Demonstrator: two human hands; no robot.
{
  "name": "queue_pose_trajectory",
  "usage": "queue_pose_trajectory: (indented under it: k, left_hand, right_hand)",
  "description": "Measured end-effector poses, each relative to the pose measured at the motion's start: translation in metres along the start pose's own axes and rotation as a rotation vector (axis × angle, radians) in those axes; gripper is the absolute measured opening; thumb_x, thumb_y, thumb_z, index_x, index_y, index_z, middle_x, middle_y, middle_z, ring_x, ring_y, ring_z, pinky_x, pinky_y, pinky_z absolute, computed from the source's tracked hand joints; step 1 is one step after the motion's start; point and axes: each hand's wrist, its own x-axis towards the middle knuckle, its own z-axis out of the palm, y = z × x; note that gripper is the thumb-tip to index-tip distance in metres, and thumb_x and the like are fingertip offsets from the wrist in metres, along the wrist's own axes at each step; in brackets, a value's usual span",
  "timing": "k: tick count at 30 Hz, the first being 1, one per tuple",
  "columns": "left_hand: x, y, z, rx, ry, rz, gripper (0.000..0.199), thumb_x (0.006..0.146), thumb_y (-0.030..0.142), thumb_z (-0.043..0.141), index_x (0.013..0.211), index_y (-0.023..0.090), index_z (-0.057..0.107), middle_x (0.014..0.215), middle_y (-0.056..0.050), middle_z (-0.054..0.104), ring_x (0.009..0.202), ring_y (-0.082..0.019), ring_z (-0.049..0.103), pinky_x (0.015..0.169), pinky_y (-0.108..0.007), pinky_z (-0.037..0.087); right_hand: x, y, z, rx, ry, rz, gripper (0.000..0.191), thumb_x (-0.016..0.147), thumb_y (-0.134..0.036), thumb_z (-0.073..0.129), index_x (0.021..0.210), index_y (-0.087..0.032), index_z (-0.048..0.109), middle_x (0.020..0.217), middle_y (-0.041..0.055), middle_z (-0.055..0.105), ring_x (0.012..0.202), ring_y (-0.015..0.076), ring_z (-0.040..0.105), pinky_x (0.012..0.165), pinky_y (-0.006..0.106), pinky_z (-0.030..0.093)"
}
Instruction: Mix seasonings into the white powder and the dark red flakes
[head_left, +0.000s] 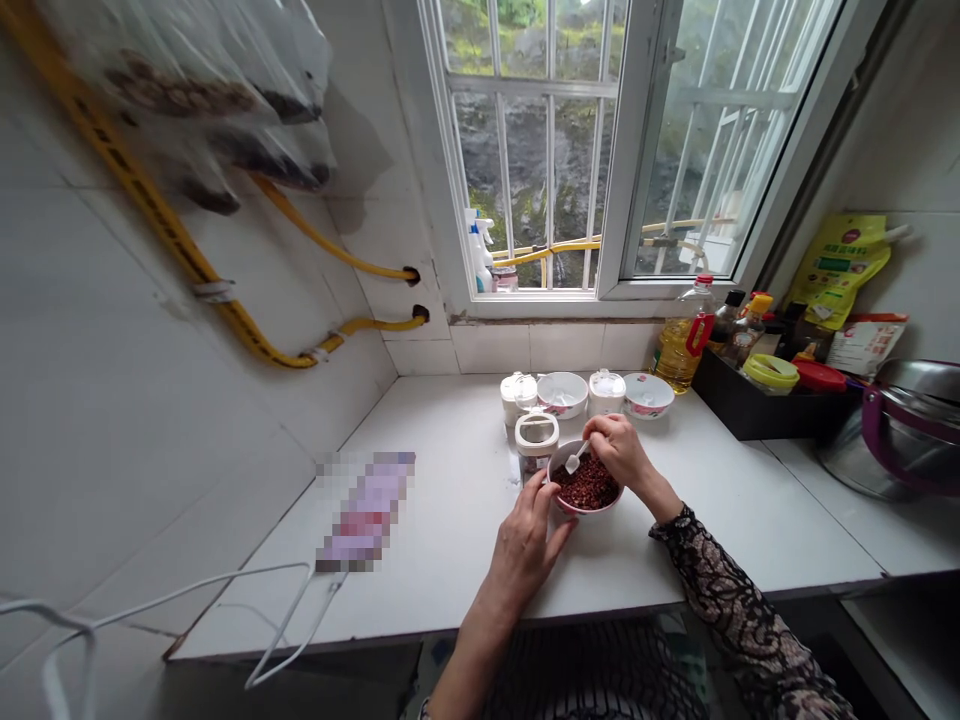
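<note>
A white bowl [594, 511] full of small dark red grains, perhaps peppercorns, stands on the counter in front of me. My left hand [526, 540] curls around its left and near side, fingers and thumb on the rim. Over the bowl, my right hand [616, 448] pinches the handle of a small white spoon [573, 463], whose tip is above the grains near the far left rim. Touching or close to the bowl at the back left is a lidless white spice jar [536, 432]. Whether the spoon carries grains cannot be made out.
Behind are two white jars [519, 398] and two white bowls [649, 396]. An oil bottle [679, 345], a black box of condiments [739, 402] and a steel pot [892, 440] line the right. A blurred purple item [367, 515] and a white wire rack [281, 640] are left.
</note>
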Motion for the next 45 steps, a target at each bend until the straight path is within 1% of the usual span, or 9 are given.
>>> queue_pose_trajectory:
  k: [4,7,10,16,19,23,27,38,45]
  left_hand:
    - [-0.001,-0.001,0.001,-0.012,-0.014,-0.003,0.044,0.084,0.017,0.063,0.123,0.022,0.043,0.134,-0.015,0.053,0.120,-0.028,0.060,0.087,-0.038,0.059]
    - [-0.001,-0.002,0.001,-0.019,-0.023,-0.004,0.044,0.084,0.017,0.064,0.123,0.021,0.043,0.135,-0.015,0.053,0.120,-0.029,0.060,0.087,-0.038,0.059]
    - [-0.001,-0.001,0.001,-0.022,-0.017,-0.010,0.045,0.084,0.017,0.063,0.123,0.022,0.043,0.135,-0.014,0.053,0.121,-0.028,0.059,0.087,-0.038,0.059]
    - [-0.001,-0.001,0.000,-0.010,-0.013,-0.009,0.044,0.084,0.017,0.063,0.123,0.022,0.043,0.134,-0.015,0.054,0.119,-0.028,0.061,0.086,-0.038,0.059]
    - [-0.001,0.000,-0.001,-0.007,-0.015,-0.011,0.044,0.084,0.017,0.063,0.123,0.022,0.043,0.134,-0.015,0.054,0.118,-0.028,0.061,0.086,-0.038,0.059]
    - [0.000,0.000,-0.002,-0.013,-0.016,-0.009,0.044,0.084,0.017,0.063,0.123,0.023,0.043,0.135,-0.014,0.053,0.120,-0.028,0.060,0.087,-0.038,0.059]
    - [0.000,-0.001,-0.002,-0.021,-0.020,-0.009,0.046,0.084,0.016,0.063,0.124,0.023,0.042,0.135,-0.014,0.053,0.121,-0.027,0.059,0.088,-0.039,0.059]
    - [0.001,0.002,-0.004,-0.019,-0.019,-0.003,0.046,0.084,0.015,0.062,0.124,0.023,0.042,0.134,-0.014,0.054,0.120,-0.027,0.060,0.088,-0.038,0.059]
    - [0.001,0.002,-0.002,-0.014,-0.002,0.003,0.046,0.083,0.014,0.064,0.123,0.022,0.042,0.134,-0.015,0.054,0.120,-0.028,0.060,0.088,-0.038,0.059]
  right_hand:
    - [0.000,-0.001,0.007,0.143,-0.154,0.112,0.019,0.072,-0.015,0.044,0.065,-0.021,0.060,0.052,-0.0017,0.060,0.061,0.0170,0.059,0.076,0.030,0.046]
    - [0.001,-0.001,0.005,0.332,-0.164,0.289,0.019,0.070,-0.016,0.042,0.068,-0.020,0.060,0.048,-0.0027,0.059,0.049,0.0146,0.055,0.057,0.025,0.043]
    - [0.003,0.002,0.001,0.383,-0.138,0.372,0.019,0.069,-0.015,0.042,0.066,-0.020,0.060,0.045,-0.0030,0.059,0.046,0.0141,0.055,0.053,0.023,0.041]
    - [0.000,0.001,0.004,0.226,-0.164,0.243,0.018,0.068,-0.015,0.045,0.063,-0.021,0.062,0.047,-0.0029,0.061,0.050,0.0136,0.056,0.060,0.023,0.044]
    - [0.000,0.000,0.006,0.325,-0.193,0.296,0.018,0.068,-0.017,0.044,0.066,-0.020,0.062,0.048,-0.0025,0.062,0.049,0.0139,0.056,0.057,0.023,0.044]
    - [0.004,0.003,0.001,0.498,-0.145,0.435,0.016,0.064,-0.019,0.044,0.064,-0.019,0.060,0.044,-0.0023,0.059,0.044,0.0137,0.054,0.053,0.023,0.043]
    - [0.007,0.005,-0.006,0.592,-0.117,0.450,0.015,0.062,-0.021,0.045,0.063,-0.019,0.060,0.044,-0.0013,0.060,0.045,0.0140,0.055,0.056,0.025,0.046]
    - [0.004,0.008,-0.003,0.371,-0.065,0.400,0.018,0.065,-0.021,0.044,0.063,-0.019,0.061,0.044,-0.0020,0.060,0.047,0.0151,0.057,0.055,0.025,0.045]
    - [0.005,0.010,-0.002,0.443,-0.055,0.426,0.018,0.063,-0.023,0.043,0.062,-0.019,0.061,0.043,-0.0016,0.058,0.044,0.0145,0.055,0.053,0.024,0.044]
